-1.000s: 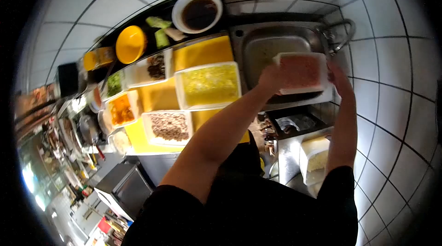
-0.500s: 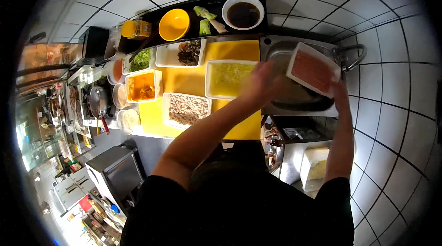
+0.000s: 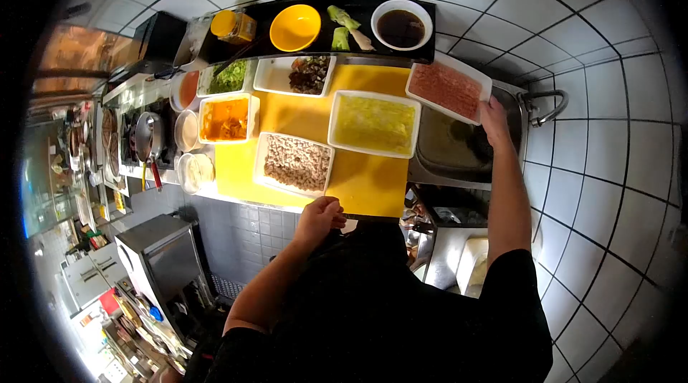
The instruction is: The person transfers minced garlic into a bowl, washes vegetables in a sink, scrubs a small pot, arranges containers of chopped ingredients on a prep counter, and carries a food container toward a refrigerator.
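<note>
My right hand grips the right end of a white tub of minced meat and holds it over the sink's upper left part. My left hand is loosely closed at the front edge of the yellow cutting board, with nothing visible in it. Just above that hand sits a white tub of pale brownish crumbly food. A tub of yellow liquid, like beaten egg, stands on the board's right side.
Along the back stand a tub of chopped greens, a tub of dark pieces, a yellow bowl and a bowl of dark liquid. An orange-filled tub is at left. The sink and faucet are right.
The minced meat tub has moved left and up in my right hand. My left hand has drawn back from beside the yellow tub to the board's front edge. The view has shifted somewhat.
</note>
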Tool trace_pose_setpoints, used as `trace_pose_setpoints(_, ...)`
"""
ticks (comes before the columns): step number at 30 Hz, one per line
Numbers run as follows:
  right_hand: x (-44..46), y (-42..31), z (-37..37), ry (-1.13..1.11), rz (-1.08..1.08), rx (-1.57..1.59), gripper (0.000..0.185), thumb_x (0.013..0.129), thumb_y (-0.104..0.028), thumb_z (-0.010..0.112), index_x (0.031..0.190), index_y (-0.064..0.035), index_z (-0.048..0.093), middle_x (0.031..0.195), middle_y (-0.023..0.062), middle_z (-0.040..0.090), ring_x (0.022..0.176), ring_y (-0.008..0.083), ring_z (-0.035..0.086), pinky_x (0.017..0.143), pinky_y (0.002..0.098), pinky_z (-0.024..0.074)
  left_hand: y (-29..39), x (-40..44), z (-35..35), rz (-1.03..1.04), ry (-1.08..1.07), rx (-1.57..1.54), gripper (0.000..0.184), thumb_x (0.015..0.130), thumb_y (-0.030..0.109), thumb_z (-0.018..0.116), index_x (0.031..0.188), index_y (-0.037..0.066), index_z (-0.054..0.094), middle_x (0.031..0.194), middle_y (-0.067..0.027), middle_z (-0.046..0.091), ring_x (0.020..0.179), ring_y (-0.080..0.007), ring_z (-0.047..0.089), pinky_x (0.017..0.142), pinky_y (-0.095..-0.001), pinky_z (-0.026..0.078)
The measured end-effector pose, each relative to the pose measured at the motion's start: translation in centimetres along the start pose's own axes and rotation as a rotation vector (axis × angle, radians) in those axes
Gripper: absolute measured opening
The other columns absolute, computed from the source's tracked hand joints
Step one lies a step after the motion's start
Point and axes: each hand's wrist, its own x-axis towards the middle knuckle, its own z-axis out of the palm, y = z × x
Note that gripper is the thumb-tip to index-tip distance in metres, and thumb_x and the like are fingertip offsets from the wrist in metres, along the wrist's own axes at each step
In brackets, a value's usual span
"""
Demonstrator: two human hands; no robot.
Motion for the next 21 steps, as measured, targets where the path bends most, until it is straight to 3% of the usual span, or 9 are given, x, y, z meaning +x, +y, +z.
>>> trace_pose_setpoints(3,0.3,-2.7,2.5,0.015,-0.027,-0.1,0.049,0.105,-0.032,0.048,0.145,-0.0042,0.048,0.14,0.0199,0.056,0.127,0.0366,0.055,0.103,0.0449,0.0427,-1.0,-0.3,-0.1,-0.006,0.032,0.039,0.028,0.101,0.017,0.055,0.116,-0.007,0.059,0.095,-0.0131,0.067,0.078,-0.0238,0.072,0.068,-0.0347,0.062)
trace_pose_setpoints(6,-1.7,-8.9,5.1,-0.005,-0.018,-0.113,0.047,0.105,-0.031,0.048,0.143,-0.0032,0.05,0.138,0.0219,0.058,0.126,0.0382,0.056,0.102,0.0458,0.0436,-0.3,-1.0,-0.8,-0.029,0.201,-0.061,0.028,0.1,0.015,0.056,0.116,-0.008,0.057,0.1,-0.0157,0.066,0.077,-0.0252,0.072,0.066,-0.036,0.063)
trace_pose_setpoints(7,-1.7,-10.1,6.0,-0.021,-0.009,-0.145,0.047,0.105,-0.031,0.048,0.143,-0.0032,0.05,0.138,0.0223,0.057,0.126,0.039,0.056,0.103,0.046,0.0436,-0.5,-1.0,-1.0,0.026,0.32,-0.129,0.031,0.1,0.016,0.056,0.118,-0.008,0.052,0.106,-0.0177,0.061,0.08,-0.029,0.071,0.065,-0.0383,0.063)
trace_pose_setpoints(9,-0.5,-10.9,7.1,-0.074,-0.024,-0.187,0.047,0.104,-0.03,0.049,0.142,-0.0026,0.051,0.139,0.023,0.057,0.127,0.04,0.055,0.104,0.046,0.0436,-0.3,-1.0,-2.3,-0.077,0.442,-0.246,0.038,0.099,0.019,0.057,0.123,-0.007,0.044,0.113,-0.0195,0.054,0.087,-0.034,0.07,0.063,-0.0412,0.064)
trace_pose_setpoints(12,1.9,-10.5,9.8,-0.114,-0.167,-0.246,0.049,0.103,-0.032,0.05,0.141,-0.0008,0.052,0.139,0.0237,0.056,0.128,0.0405,0.054,0.105,0.0458,0.0432,-0.6,-0.5,-4.5,0.066,0.515,-0.467,0.043,0.099,0.023,0.058,0.125,-0.006,0.038,0.114,-0.0191,0.05,0.095,-0.0372,0.068,0.068,-0.0441,0.064)
trace_pose_setpoints(16,2.7,-12.2,12.6,-0.091,-0.129,-0.37,0.052,0.102,-0.037,0.051,0.139,0.0001,0.053,0.139,0.0253,0.056,0.129,0.0414,0.052,0.108,0.0476,0.0416,0.5,0.8,-7.2,0.117,0.574,-0.595,0.041,0.099,0.024,0.058,0.121,-0.005,0.041,0.115,-0.0193,0.052,0.101,-0.0377,0.066,0.079,-0.0479,0.063)
trace_pose_setpoints(19,2.3,-14.2,13.2,-0.166,-0.101,-0.408,0.057,0.101,-0.044,0.05,0.138,-0.0001,0.053,0.14,0.026,0.055,0.131,0.042,0.051,0.109,0.0483,0.0403,0.8,1.6,-8.8,0.181,0.454,-0.561,0.046,0.102,0.024,0.051,0.131,-0.009,0.039,0.131,-0.0284,0.046,0.108,-0.0415,0.063,0.088,-0.0504,0.061)
trace_pose_setpoints(21,2.6,-14.1,13.5,-0.138,-0.17,-0.504,0.061,0.101,-0.048,0.05,0.138,0.0001,0.054,0.139,0.0258,0.055,0.131,0.0421,0.051,0.109,0.048,0.0403,1.0,2.3,-9.2,0.191,0.46,-0.558,0.036,0.101,0.019,0.052,0.123,-0.009,0.046,0.12,-0.0248,0.055,0.105,-0.0394,0.064,0.088,-0.0494,0.061)
